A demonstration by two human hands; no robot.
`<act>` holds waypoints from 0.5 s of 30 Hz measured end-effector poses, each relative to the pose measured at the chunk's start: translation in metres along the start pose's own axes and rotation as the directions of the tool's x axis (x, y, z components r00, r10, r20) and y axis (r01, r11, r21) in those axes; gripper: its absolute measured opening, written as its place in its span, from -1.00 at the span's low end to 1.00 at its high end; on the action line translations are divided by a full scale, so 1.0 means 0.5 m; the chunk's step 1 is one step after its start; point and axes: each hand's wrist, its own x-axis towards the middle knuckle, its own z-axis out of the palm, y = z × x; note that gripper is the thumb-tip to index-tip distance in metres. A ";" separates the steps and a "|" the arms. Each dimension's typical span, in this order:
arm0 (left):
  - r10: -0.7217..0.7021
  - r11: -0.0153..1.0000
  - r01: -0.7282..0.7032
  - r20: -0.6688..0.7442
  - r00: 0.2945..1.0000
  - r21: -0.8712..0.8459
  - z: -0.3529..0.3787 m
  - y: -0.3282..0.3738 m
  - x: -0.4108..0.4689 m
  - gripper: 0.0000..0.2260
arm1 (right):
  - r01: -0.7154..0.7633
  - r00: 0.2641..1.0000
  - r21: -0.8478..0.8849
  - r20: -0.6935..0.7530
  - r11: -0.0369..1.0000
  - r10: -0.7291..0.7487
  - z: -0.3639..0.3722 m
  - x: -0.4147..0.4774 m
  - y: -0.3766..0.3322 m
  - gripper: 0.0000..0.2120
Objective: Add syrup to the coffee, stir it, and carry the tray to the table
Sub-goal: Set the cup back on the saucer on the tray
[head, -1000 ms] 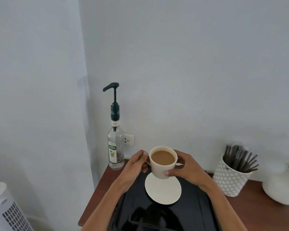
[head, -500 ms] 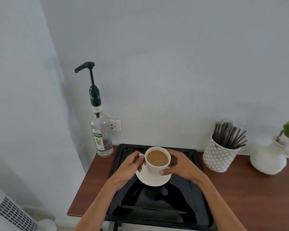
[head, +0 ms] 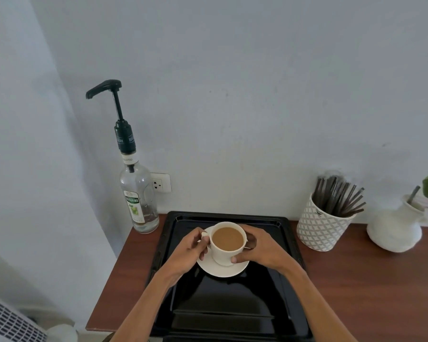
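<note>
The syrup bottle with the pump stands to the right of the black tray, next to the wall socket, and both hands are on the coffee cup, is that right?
Not quite. The head view shows the syrup bottle to the left of the black tray, not the right. The rest holds: it is next to the wall socket, and the left hand and right hand are on the coffee cup.

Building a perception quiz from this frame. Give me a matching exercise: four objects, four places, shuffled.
Things:
1. cup
2. syrup bottle
3. patterned pot of stir sticks
4. white vase

Places:
A. far right on the wooden counter
B. left of the black tray, by the wall socket
C. on the saucer, between both hands
D. just right of the tray

Pairs: 1-C, 2-B, 3-D, 4-A
</note>
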 end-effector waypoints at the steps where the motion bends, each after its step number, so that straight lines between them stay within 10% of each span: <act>1: 0.004 1.000 -0.004 0.006 1.000 -0.004 -0.001 -0.002 0.002 -0.80 | -0.004 1.000 0.000 0.002 1.000 0.004 -0.001 0.000 0.001 -0.26; 15: -0.025 0.999 0.027 0.044 0.999 -0.030 -0.003 -0.003 0.004 -0.77 | -0.028 0.999 -0.017 -0.034 0.999 0.028 0.003 -0.013 -0.001 -0.24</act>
